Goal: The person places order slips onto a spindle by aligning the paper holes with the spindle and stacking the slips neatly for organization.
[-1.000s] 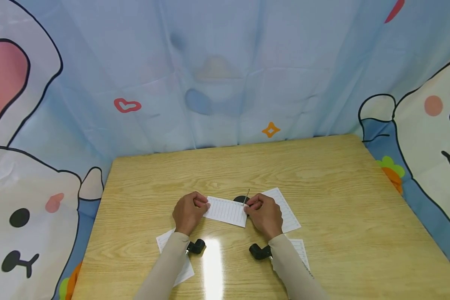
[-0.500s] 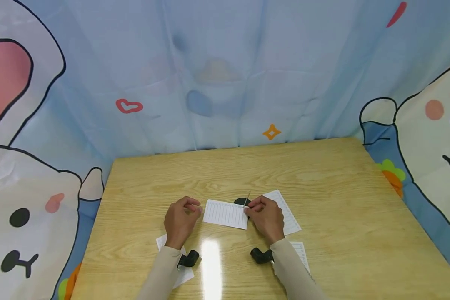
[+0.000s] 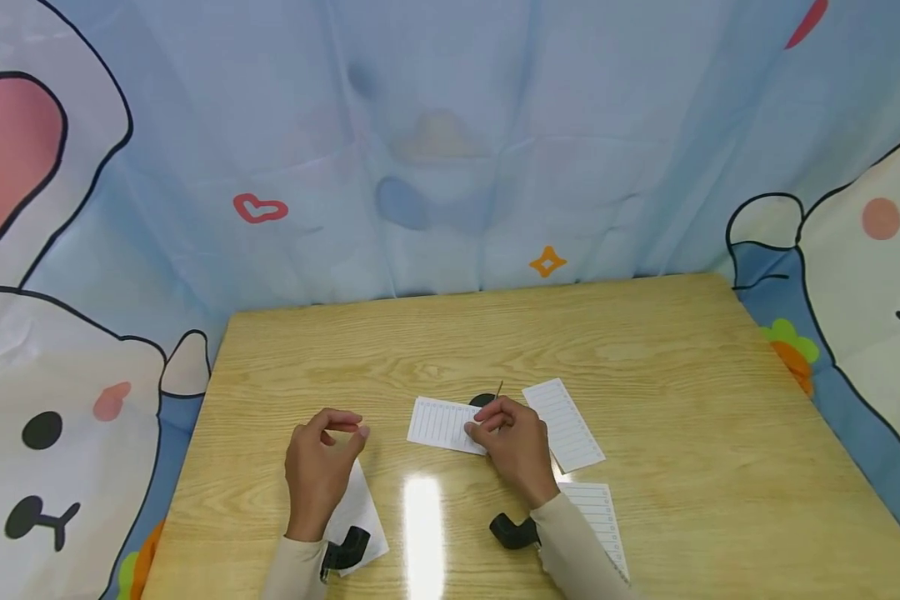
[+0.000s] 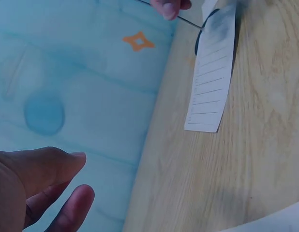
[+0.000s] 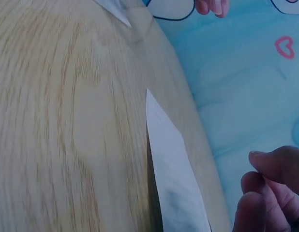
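A white lined paper slip (image 3: 442, 423) lies at mid-table with its right end over the round black base (image 3: 483, 400) of a paper spike. The thin metal rod (image 4: 190, 22) meets the slip near that end. My right hand (image 3: 513, 446) hovers beside the rod and overlaps the slip in the head view. In the right wrist view, its thumb and fingers (image 5: 265, 193) are loosely bent with nothing between them. My left hand (image 3: 318, 475) hangs to the left, apart from the slip, holding nothing, over another paper slip (image 3: 363, 525).
To the right on the wooden table (image 3: 690, 400) lie two more lined slips, the farther one (image 3: 565, 425) angled and the nearer one (image 3: 600, 521) partly under my right sleeve. A printed cloth curtain (image 3: 450, 208) hangs behind the table's far edge.
My left hand has let go of the slip's left end and moved left and nearer. My right hand has come off the slip's right end and shifted slightly left.
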The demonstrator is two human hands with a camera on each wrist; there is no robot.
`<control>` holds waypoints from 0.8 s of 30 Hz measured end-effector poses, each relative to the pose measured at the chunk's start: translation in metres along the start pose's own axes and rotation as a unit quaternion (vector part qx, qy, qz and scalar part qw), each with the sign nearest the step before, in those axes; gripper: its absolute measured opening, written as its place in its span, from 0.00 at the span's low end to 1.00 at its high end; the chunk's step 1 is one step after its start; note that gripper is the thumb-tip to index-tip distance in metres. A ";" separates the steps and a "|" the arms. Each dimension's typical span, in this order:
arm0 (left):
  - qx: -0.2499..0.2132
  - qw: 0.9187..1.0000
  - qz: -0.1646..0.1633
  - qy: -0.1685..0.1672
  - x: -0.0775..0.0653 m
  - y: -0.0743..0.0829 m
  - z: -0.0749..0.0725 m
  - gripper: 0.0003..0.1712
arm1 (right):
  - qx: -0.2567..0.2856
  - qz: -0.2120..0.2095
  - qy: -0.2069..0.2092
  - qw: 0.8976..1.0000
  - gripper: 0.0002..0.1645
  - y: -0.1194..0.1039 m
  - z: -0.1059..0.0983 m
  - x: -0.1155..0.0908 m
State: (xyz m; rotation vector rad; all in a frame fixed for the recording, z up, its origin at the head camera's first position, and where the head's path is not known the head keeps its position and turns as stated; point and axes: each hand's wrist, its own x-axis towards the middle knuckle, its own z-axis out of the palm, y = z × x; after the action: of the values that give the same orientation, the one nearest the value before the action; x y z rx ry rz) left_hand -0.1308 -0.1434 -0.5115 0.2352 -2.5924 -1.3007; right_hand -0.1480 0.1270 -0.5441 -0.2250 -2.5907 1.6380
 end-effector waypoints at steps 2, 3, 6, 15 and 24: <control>-0.004 1.000 0.004 0.012 -0.006 -0.001 -0.003 0.08 | 0.013 -0.014 -0.013 1.000 0.10 -0.004 0.002 -0.002; -0.008 1.000 0.004 0.019 -0.009 -0.001 -0.003 0.08 | 0.019 -0.020 -0.021 0.999 0.10 -0.005 0.004 -0.003; -0.024 0.999 0.002 0.042 -0.019 -0.004 -0.003 0.09 | 0.037 -0.039 -0.045 0.998 0.10 -0.010 0.008 -0.006; -0.064 0.992 -0.032 0.102 -0.046 -0.011 0.002 0.09 | 0.070 -0.074 -0.099 0.990 0.09 -0.019 0.022 -0.008; -0.069 0.984 -0.086 0.140 -0.072 -0.020 0.004 0.10 | 0.057 -0.099 -0.148 0.982 0.08 -0.023 0.040 -0.010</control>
State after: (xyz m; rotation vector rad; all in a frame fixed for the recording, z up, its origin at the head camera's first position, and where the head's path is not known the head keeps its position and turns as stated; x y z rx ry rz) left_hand -0.0618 -0.1341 -0.5396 0.5843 -2.2765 -1.3848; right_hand -0.1455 0.0797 -0.5401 0.2962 -2.5992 1.8588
